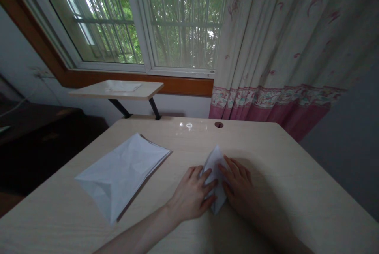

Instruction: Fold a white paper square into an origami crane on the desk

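Observation:
A folded white sheet of paper, narrow and pointed at both ends, lies on the table between my hands. My left hand grips its left side, fingers bent over the paper and thumb near the lower tip. On the other side, my right hand holds the right edge, its fingertips resting on the top surface. The upper point sticks out beyond the fingers. Parts of the folds are hidden under both hands.
To the left lies a stack of creased white paper. A small raised shelf on black legs holds more white paper. Behind the wooden table are a barred window and a patterned curtain. A round cable hole sits near the back edge.

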Demonstrator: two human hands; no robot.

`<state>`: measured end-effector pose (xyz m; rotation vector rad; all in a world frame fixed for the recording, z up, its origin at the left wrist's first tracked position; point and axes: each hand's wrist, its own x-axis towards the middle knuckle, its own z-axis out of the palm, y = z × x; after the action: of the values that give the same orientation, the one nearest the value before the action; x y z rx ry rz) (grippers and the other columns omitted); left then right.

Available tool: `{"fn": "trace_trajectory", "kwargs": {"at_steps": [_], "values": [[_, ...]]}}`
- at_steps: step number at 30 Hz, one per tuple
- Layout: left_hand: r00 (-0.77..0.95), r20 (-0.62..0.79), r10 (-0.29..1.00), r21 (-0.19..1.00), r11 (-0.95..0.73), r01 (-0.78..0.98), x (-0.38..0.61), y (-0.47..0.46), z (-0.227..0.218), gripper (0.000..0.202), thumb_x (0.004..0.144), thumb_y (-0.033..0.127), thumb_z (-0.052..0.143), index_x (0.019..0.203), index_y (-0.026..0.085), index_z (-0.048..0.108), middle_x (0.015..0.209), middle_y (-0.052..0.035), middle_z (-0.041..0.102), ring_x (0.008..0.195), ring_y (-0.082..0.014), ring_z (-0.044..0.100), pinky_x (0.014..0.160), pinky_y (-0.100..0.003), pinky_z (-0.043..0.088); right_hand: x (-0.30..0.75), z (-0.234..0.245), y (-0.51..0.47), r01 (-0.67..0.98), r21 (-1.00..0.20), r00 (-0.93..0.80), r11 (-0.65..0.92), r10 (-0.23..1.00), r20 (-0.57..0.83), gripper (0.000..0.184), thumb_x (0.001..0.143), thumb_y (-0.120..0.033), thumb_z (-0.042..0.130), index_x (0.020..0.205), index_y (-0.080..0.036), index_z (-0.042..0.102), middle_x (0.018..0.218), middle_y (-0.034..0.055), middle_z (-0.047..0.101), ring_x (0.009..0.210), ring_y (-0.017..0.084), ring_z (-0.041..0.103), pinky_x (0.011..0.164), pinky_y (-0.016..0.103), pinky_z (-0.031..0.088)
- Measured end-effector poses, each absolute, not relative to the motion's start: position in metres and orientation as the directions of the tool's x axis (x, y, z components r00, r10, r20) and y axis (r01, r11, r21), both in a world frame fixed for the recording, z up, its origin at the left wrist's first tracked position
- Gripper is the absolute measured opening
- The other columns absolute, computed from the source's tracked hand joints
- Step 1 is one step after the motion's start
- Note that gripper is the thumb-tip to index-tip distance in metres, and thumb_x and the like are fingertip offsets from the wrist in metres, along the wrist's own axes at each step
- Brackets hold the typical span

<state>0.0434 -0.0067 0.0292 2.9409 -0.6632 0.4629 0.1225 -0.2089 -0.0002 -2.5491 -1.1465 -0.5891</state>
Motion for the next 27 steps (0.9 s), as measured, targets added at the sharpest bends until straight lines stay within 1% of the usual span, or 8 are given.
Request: {"fn": "trace_trajectory", "kwargs": {"at_steps": [2,5,8,11,15,19,23,27], "values": [[0.860,0.316,-0.401,0.022,-0.903,-0.429,0.043,-0.007,0.028,0.040,0.093,0.049,0.044,0.126,0.028,0.054,0.134,-0.0051,0.050,0.116,-0.0320,0.043,0.096,-0.047,0.031,0.121,0.000,-0.208,0.765,-0.086,0.594,-0.639,0.647,0.478,0.048,0.086,-0.010,0.041,0.132,-0.023,0.048,0.143,0.0099,0.041,0.131,0.027,0.036,0.102,0.050,0.035],[0.862,0.321,-0.392,0.003,-0.910,-0.414,0.042,-0.008,0.027,0.042,0.094,0.048,0.044,0.128,0.025,0.053,0.133,-0.0055,0.051,0.116,-0.0324,0.043,0.096,-0.048,0.030,0.120,0.001,-0.207,0.764,-0.075,0.592,-0.641,0.649,0.479,0.047,0.086,-0.009,0.040,0.130,-0.023,0.051,0.144,0.0105,0.041,0.131,0.028,0.035,0.101,0.050,0.035],[0.869,0.330,-0.369,-0.011,-0.922,-0.388,0.041,-0.009,0.028,0.043,0.094,0.046,0.043,0.129,0.022,0.053,0.131,-0.0067,0.053,0.116,-0.0315,0.044,0.097,-0.047,0.030,0.118,0.005,-0.206,0.766,-0.058,0.592,-0.640,0.668,0.451,0.049,0.084,-0.006,0.040,0.125,-0.027,0.055,0.146,0.0091,0.039,0.131,0.029,0.036,0.100,0.051,0.035],[0.880,0.312,-0.359,0.003,-0.926,-0.379,0.040,-0.009,0.029,0.044,0.095,0.045,0.043,0.131,0.022,0.051,0.132,-0.0059,0.054,0.118,-0.0312,0.043,0.098,-0.048,0.028,0.116,0.010,-0.205,0.760,-0.040,0.605,-0.649,0.684,0.408,0.052,0.081,-0.005,0.043,0.125,-0.031,0.056,0.146,0.0077,0.038,0.130,0.030,0.037,0.099,0.051,0.036],[0.879,0.303,-0.369,0.006,-0.921,-0.389,0.040,-0.009,0.029,0.045,0.096,0.045,0.041,0.134,0.022,0.048,0.133,-0.0061,0.054,0.120,-0.0295,0.044,0.099,-0.047,0.027,0.114,0.014,-0.202,0.746,-0.038,0.626,-0.665,0.679,0.384,0.052,0.080,-0.007,0.047,0.124,-0.033,0.058,0.145,0.0074,0.041,0.130,0.031,0.037,0.101,0.052,0.033],[0.878,0.299,-0.373,0.002,-0.920,-0.392,0.041,-0.009,0.028,0.046,0.096,0.045,0.040,0.135,0.020,0.047,0.133,-0.0064,0.055,0.121,-0.0287,0.044,0.100,-0.046,0.027,0.113,0.013,-0.199,0.739,-0.022,0.624,-0.673,0.672,0.399,0.049,0.081,-0.009,0.050,0.123,-0.033,0.059,0.143,0.0083,0.042,0.131,0.033,0.035,0.101,0.054,0.032],[0.877,0.317,-0.362,0.009,-0.923,-0.384,0.042,-0.011,0.028,0.043,0.097,0.043,0.041,0.131,0.020,0.050,0.130,-0.0047,0.057,0.120,-0.0279,0.045,0.100,-0.046,0.026,0.112,0.012,-0.196,0.729,-0.039,0.632,-0.683,0.651,0.421,0.041,0.082,-0.014,0.054,0.117,-0.033,0.062,0.140,0.0078,0.046,0.131,0.033,0.036,0.102,0.055,0.031],[0.872,0.364,-0.328,-0.019,-0.938,-0.345,0.042,-0.015,0.025,0.040,0.096,0.041,0.042,0.126,0.018,0.055,0.123,-0.0050,0.062,0.117,-0.0276,0.047,0.101,-0.045,0.025,0.112,0.010,-0.196,0.720,-0.051,0.645,-0.693,0.639,0.418,0.039,0.082,-0.013,0.054,0.115,-0.031,0.064,0.138,0.0092,0.048,0.130,0.032,0.038,0.102,0.054,0.031]]}}
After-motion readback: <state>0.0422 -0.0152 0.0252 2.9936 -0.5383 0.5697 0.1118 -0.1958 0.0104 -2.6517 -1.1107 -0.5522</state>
